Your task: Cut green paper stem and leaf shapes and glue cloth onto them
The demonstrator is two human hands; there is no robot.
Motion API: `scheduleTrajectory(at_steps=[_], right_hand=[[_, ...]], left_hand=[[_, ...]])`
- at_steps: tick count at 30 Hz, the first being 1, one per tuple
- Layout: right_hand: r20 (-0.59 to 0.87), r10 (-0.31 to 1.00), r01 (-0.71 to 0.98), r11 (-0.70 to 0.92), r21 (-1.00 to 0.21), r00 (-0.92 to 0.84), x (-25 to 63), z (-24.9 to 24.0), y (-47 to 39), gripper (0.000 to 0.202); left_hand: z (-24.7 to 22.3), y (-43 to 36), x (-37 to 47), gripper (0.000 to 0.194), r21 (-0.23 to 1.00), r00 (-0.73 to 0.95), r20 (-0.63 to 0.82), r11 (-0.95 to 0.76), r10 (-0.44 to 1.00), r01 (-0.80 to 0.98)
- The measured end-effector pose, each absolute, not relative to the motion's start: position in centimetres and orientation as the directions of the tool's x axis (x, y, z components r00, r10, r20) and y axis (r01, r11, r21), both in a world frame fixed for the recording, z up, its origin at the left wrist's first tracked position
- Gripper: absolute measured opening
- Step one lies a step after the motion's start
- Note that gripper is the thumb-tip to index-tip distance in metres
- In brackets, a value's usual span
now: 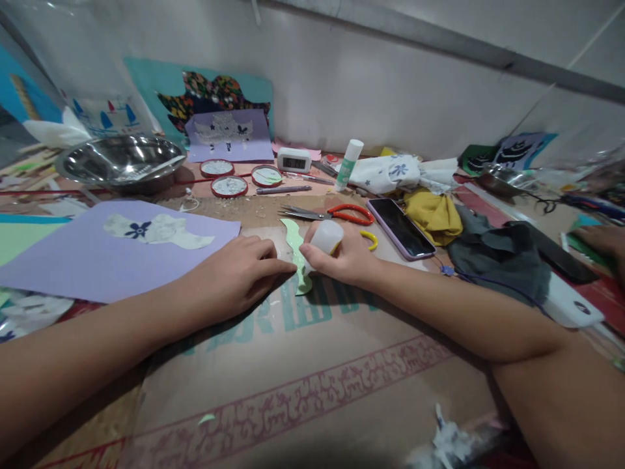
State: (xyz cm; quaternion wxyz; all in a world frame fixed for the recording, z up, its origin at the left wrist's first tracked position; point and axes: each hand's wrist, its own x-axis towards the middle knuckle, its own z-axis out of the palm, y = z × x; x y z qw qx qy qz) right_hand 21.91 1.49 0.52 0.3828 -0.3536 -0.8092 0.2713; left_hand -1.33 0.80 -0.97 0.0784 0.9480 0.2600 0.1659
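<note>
A wavy light-green paper strip (293, 238) lies on the cardboard sheet (273, 384) in front of me. My left hand (247, 267) rests to its left with the fingers curled, and the index fingertip holds the strip's edge. In my right hand (349, 257) is a white glue bottle (326, 238), tilted base up with its nozzle end down at the strip; the tip is mostly hidden by my fingers. Just beyond lie scissors with red handles (349, 213). A yellow handle loop (370, 241) shows beside my right hand.
Left is a purple sheet (161, 267) with a white fabric cutout; behind it, a steel bowl (122, 163). Red-rimmed dishes (229, 187), a clock (293, 159) and a glue stick (349, 166) stand at the back. A phone (401, 228) and cloths lie right. Another person's hand (600, 240) is far right.
</note>
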Motion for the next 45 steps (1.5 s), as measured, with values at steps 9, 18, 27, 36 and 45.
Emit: scheduleTrajectory(at_steps=[9,18,27,36,45], right_hand=[[0.425,0.751,0.349,0.628,-0.695,-0.505,21.9,0.6,1.3,0.029],[0.305,0.794,0.312,0.514,-0.799,-0.526,21.7,0.6,1.3,0.028],[0.273,0.958,0.167,0.284,-0.944,-0.086,22.1,0.5,3.1,0.042],[0.275,0.96,0.197,0.278,-0.94,-0.042,22.4,0.3,3.7,0.045],[0.282,0.955,0.213,0.294,-0.932,-0.087,22.5,0.2,3.7,0.045]], left_hand=[[-0.9,0.6,-1.3,0.03,0.29,0.799,0.261,-0.834,0.542,0.47],[-0.6,0.1,-1.0,0.028,0.284,0.781,0.27,-0.822,0.563,0.494],[-1.2,0.2,-0.8,0.032,0.184,0.779,0.365,-0.86,0.509,0.476],[-1.1,-0.2,-0.7,0.03,0.119,0.781,0.418,-0.88,0.464,0.459],[-1.2,-0.5,-0.7,0.026,0.078,0.784,0.458,-0.897,0.419,0.434]])
